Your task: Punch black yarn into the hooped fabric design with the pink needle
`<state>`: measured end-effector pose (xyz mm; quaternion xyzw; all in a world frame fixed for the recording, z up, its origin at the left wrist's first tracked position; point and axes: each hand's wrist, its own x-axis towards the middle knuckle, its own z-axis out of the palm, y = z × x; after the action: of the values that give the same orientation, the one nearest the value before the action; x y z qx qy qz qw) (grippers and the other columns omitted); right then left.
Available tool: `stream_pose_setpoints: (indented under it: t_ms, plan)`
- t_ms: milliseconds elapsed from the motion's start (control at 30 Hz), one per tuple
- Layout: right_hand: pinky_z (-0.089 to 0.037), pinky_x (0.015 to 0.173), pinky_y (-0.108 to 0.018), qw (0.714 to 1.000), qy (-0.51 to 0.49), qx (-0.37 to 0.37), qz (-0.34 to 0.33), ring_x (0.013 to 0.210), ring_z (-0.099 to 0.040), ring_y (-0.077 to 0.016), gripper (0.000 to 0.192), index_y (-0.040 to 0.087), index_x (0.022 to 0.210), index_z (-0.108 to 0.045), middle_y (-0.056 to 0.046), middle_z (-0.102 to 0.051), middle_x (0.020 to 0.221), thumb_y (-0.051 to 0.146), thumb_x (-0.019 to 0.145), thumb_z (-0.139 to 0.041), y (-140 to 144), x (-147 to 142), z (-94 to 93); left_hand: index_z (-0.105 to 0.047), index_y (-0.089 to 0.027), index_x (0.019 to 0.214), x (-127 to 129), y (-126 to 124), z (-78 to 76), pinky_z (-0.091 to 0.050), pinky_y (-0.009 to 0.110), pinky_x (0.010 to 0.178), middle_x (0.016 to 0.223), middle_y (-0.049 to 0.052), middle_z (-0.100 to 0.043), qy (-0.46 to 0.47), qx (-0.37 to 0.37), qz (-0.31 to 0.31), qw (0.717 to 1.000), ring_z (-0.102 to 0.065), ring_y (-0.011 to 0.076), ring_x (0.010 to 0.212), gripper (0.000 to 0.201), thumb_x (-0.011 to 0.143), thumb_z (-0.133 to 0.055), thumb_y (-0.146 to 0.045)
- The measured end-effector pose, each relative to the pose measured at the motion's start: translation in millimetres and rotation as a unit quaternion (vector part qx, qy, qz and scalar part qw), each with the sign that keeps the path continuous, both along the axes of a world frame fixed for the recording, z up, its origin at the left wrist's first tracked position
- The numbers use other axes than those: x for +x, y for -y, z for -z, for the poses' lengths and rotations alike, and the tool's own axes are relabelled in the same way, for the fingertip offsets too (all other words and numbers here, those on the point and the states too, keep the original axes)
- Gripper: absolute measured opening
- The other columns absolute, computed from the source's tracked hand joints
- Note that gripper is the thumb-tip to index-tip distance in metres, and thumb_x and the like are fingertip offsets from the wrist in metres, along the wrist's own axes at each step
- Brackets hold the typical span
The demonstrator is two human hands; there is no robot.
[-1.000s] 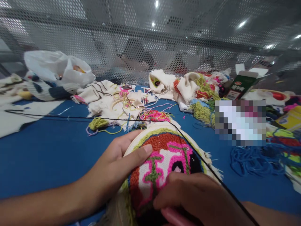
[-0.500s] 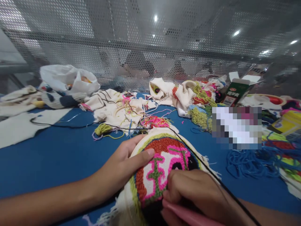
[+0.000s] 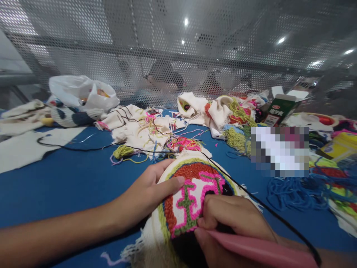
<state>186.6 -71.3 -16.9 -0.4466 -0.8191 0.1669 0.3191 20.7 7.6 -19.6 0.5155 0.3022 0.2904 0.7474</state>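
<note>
The left hand (image 3: 154, 188) grips the embroidery (image 3: 190, 203) over the desk (image 3: 83, 190) and the right hand (image 3: 234, 214) a pink tool (image 3: 259, 246), whose black yarn (image 3: 279, 217), trailing past cream scraps (image 3: 125, 132), could snag there and pull stitches loose.

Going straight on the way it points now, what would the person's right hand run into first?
Most likely the green and pink stitching on the hooped fabric, just ahead of the right hand and its pink tool; whether the hand is touching it is unclear from this view.
</note>
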Motion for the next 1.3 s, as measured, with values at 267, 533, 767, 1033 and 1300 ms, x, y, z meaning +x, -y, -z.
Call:
stream_pose_setpoints:
  t_ms: [267, 533, 767, 1033, 1300]
  plan:
    - [-0.027, 0.047, -0.018, 0.999, -0.024, -0.027, 0.024, 0.049, -0.037, -0.0049, 0.025, 0.018, 0.056, -0.036, 0.007, -0.041, 0.052, 0.010, 0.074, -0.053, -2, -4, -6.2, -0.054, -0.016, 0.111, 0, -1, 1.5, -0.048, 0.023, 0.064, 0.088, 0.006, -0.068, 0.005, -0.006, 0.003, 1.000, -0.063, 0.0157, 0.073, 0.035, 0.077, -0.060, -0.023]
    - [-0.025, 0.044, -0.019, 0.999, -0.025, -0.029, 0.021, 0.044, -0.034, -0.0055, 0.025, 0.018, 0.050, -0.033, 0.006, -0.039, 0.046, 0.013, 0.071, -0.047, -7, -6, -11.3, -0.054, -0.017, 0.111, 0, -1, 1.9, -0.049, 0.025, 0.065, 0.090, 0.006, -0.067, 0.003, -0.005, 0.002, 1.000, -0.063, 0.0152, 0.071, 0.036, 0.077, -0.061, -0.025]
    - [-0.023, 0.041, -0.019, 0.998, -0.066, -0.015, 0.017, 0.041, -0.032, -0.0050, 0.024, 0.018, 0.049, -0.035, 0.006, -0.039, 0.043, 0.015, 0.069, -0.048, -8, -4, -9.1, -0.054, -0.017, 0.112, -1, -2, 2.2, -0.049, 0.024, 0.064, 0.089, 0.005, -0.068, 0.006, -0.006, -0.001, 1.000, -0.063, 0.0142, 0.069, 0.036, 0.077, -0.060, -0.024]
    - [-0.026, 0.043, -0.020, 0.995, -0.051, -0.072, 0.036, 0.041, -0.035, -0.0062, 0.025, 0.019, 0.050, -0.030, 0.005, -0.041, 0.043, 0.016, 0.072, -0.043, -4, -4, -19.0, -0.053, -0.018, 0.113, -1, -1, 0.7, -0.049, 0.025, 0.067, 0.093, 0.006, -0.067, 0.001, -0.009, 0.003, 1.000, -0.063, 0.0150, 0.072, 0.036, 0.078, -0.060, -0.024]
    - [-0.026, 0.044, -0.021, 0.995, -0.047, -0.074, 0.043, 0.042, -0.033, -0.0061, 0.026, 0.019, 0.051, -0.032, 0.006, -0.039, 0.045, 0.020, 0.074, -0.045, -5, -1, -13.7, -0.052, -0.018, 0.115, -1, -1, 0.1, -0.049, 0.030, 0.073, 0.094, 0.007, -0.066, -0.001, -0.005, 0.009, 1.000, -0.063, 0.0175, 0.076, 0.038, 0.079, -0.058, -0.024]
